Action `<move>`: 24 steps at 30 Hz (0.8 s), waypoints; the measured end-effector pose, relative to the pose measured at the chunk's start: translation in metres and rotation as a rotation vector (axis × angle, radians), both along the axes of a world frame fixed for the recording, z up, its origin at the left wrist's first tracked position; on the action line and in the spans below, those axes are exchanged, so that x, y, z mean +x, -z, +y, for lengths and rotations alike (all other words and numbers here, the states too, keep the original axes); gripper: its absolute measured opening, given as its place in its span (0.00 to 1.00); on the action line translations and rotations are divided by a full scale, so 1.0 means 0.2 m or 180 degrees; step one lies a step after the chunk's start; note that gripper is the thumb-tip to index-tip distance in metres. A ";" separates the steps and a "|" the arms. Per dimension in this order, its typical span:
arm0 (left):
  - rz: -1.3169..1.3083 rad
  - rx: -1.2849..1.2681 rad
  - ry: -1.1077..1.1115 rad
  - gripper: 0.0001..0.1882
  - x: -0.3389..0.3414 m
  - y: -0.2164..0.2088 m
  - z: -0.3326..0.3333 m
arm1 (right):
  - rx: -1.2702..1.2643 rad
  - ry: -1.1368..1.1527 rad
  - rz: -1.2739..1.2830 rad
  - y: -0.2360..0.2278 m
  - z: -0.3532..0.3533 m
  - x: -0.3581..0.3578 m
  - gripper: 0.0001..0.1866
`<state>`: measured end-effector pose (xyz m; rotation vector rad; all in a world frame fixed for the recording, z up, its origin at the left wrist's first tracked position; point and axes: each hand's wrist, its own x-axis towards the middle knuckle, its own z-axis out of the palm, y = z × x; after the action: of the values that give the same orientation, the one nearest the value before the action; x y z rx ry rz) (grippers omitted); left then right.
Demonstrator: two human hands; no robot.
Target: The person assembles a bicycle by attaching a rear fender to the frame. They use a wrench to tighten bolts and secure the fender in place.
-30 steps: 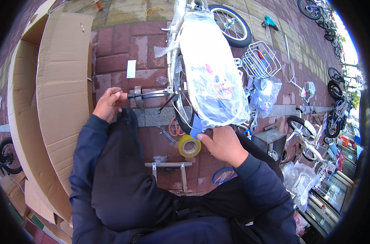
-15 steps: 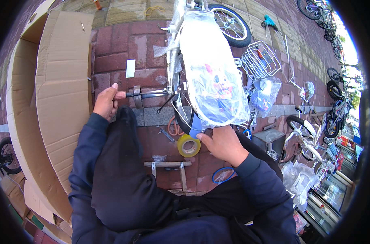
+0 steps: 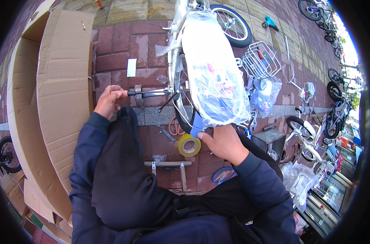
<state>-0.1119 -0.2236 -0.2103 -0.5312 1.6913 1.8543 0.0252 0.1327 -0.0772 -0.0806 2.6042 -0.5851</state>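
Observation:
A child's bicycle lies in front of me, with a plastic-wrapped white seat-like part (image 3: 217,81) bearing a cartoon print. My left hand (image 3: 109,101) closes its fingers round the pinkish handle of a screwdriver-like tool (image 3: 124,94). Its dark shaft runs toward the axle bolt (image 3: 169,90), beside a small stabiliser wheel (image 3: 139,96); I cannot tell whether the tip touches the bolt. My right hand (image 3: 225,142) grips the bicycle's blue rear mudguard (image 3: 196,126). The thumb lies on its end, while the other fingers are hidden beneath the wrapped part.
An opened cardboard box (image 3: 65,93) stands along the left. Yellow tape (image 3: 189,145), orange-handled scissors (image 3: 174,127) and a blue ring (image 3: 224,175) lie near my legs. On the right are a wire basket (image 3: 261,60), a metal box (image 3: 270,138) and a white bicycle (image 3: 307,138).
My left hand has changed its hold on the handle: the raised thumb has come down and the fingers now reach over it. My right hand stays in place.

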 end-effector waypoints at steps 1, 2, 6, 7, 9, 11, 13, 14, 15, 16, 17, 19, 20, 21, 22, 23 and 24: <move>0.0191 -0.0134 0.0050 0.18 0.00 0.01 0.00 | -0.0028 0.0037 -0.0053 0.00 0.00 0.00 0.27; 0.0352 -0.0083 0.0235 0.19 -0.01 0.00 -0.02 | -0.0027 0.0046 -0.0047 0.00 0.00 0.00 0.27; -0.0579 -0.0672 0.0622 0.16 -0.03 -0.01 -0.04 | -0.0118 0.0146 0.0070 0.00 0.00 0.00 0.27; -0.0648 -0.0393 0.0532 0.16 -0.04 -0.02 -0.05 | -0.0043 0.0122 -0.0048 0.00 0.00 0.00 0.27; -0.0351 0.0142 -0.0133 0.16 0.00 0.00 -0.01 | 0.0079 0.0076 -0.0200 0.00 0.00 0.00 0.27; 0.0300 -0.0014 -0.0167 0.16 0.00 0.01 0.01 | -0.0008 0.0083 -0.0132 0.00 0.00 0.00 0.28; 0.0606 0.0153 0.0093 0.16 -0.02 0.01 0.00 | -0.0028 0.0099 -0.0111 0.00 0.00 0.00 0.28; 0.0247 -0.0065 0.0408 0.16 -0.04 0.00 -0.03 | -0.0023 0.0111 -0.0130 0.00 0.00 0.00 0.28; -0.0184 -0.0273 0.0718 0.15 -0.07 -0.01 -0.06 | 0.0025 0.0105 -0.0131 0.00 0.00 0.00 0.28; -0.0474 -0.0601 0.0696 0.15 -0.05 -0.01 -0.05 | -0.0022 0.0127 -0.0140 0.00 0.00 0.00 0.28; -0.0625 -0.0407 0.0819 0.15 -0.07 -0.02 -0.07 | -0.0026 0.0137 -0.0131 0.00 0.00 0.00 0.27; -0.0696 -0.0291 0.0425 0.15 -0.03 -0.01 -0.03 | 0.0001 0.0129 -0.0187 0.00 0.00 0.00 0.27; -0.0335 0.0130 0.0085 0.15 -0.01 0.00 0.00 | 0.0031 0.0112 -0.0254 0.00 0.00 0.00 0.26; 0.0019 0.0105 -0.0099 0.15 0.01 0.00 0.01 | 0.0101 0.0078 -0.0297 0.00 0.00 -0.01 0.26; 0.0249 0.0182 -0.0097 0.15 0.00 0.00 0.01 | 0.0016 0.0127 -0.0272 0.00 0.00 -0.01 0.26; 0.0524 0.0329 -0.0080 0.15 -0.01 0.00 0.02 | -0.0030 0.0163 -0.0233 0.00 0.00 -0.01 0.25; 0.0486 0.0060 0.0239 0.16 -0.03 -0.01 -0.01 | -0.0057 0.0170 -0.0153 0.00 0.00 -0.01 0.25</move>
<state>-0.1173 -0.2258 -0.2078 -0.3209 1.7644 1.8961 0.0238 0.1332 -0.0780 -0.0025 2.5616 -0.6217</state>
